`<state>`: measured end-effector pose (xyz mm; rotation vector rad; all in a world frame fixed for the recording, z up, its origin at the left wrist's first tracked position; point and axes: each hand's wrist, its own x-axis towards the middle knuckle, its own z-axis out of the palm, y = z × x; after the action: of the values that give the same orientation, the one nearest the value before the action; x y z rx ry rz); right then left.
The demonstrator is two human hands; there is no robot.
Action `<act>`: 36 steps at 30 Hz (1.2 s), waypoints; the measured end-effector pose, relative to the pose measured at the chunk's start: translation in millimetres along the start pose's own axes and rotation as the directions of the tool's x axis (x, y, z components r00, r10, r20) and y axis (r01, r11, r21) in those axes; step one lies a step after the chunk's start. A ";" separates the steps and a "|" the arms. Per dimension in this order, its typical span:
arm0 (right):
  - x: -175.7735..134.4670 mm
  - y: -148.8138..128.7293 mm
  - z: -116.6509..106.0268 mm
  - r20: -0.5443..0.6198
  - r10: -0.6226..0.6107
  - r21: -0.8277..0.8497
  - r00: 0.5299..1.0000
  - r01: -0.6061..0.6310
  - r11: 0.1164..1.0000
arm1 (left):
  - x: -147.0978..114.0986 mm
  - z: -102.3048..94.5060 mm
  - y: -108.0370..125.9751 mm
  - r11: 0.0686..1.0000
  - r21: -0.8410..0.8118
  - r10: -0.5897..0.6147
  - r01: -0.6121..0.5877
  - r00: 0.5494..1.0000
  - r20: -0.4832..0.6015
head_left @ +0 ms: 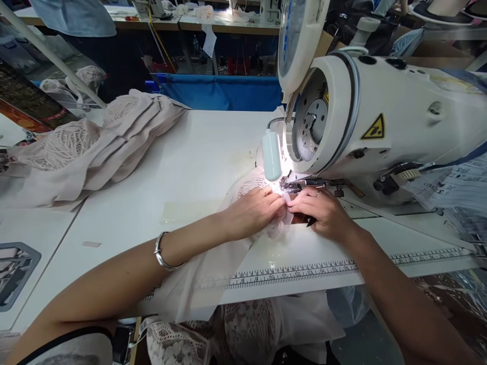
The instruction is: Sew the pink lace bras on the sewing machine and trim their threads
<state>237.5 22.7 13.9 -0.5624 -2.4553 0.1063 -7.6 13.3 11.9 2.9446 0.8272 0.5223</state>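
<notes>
Pale pink lace fabric (pixel 282 217) lies under the needle area of a white sewing machine (pixel 399 111), lit by a small lamp (pixel 271 154). My left hand (pixel 253 210) presses on the lace from the left, fingers bent together close to the presser foot. From the right, my right hand (pixel 321 210) pinches the fabric's edge between thumb and fingers, almost touching the left fingertips. A dark pointed object (pixel 311 221) pokes out beneath my right hand; its kind is unclear. Sheer cloth (pixel 205 274) trails from the lace over the table's front edge.
A pile of pale lace pieces (pixel 125 132) lies on the table at left. A printed ruler strip (pixel 297 272) runs along the front edge. More lace pieces (pixel 251 324) rest below it. Behind the table hangs blue cloth (pixel 228 91), and a person (pixel 79 25) stands at back left.
</notes>
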 end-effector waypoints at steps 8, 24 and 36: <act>-4.2 6.0 1.3 0.026 0.045 0.014 0.999 -0.045 0.999 | 2.6 -0.8 -2.1 0.996 0.089 -0.031 0.029 0.999 0.017; -0.2 0.5 0.6 0.055 0.024 -0.040 0.998 -0.022 0.999 | 4.1 -0.4 1.2 0.990 0.142 -0.022 0.019 1.000 0.016; -0.3 0.6 -0.7 0.013 0.049 0.012 0.999 -0.050 0.999 | 4.1 -0.3 -3.7 0.988 0.111 -0.112 0.108 0.993 0.027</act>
<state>238.3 23.1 14.1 -0.6190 -2.4516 0.1456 -6.2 18.5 13.0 2.9734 1.0393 0.4330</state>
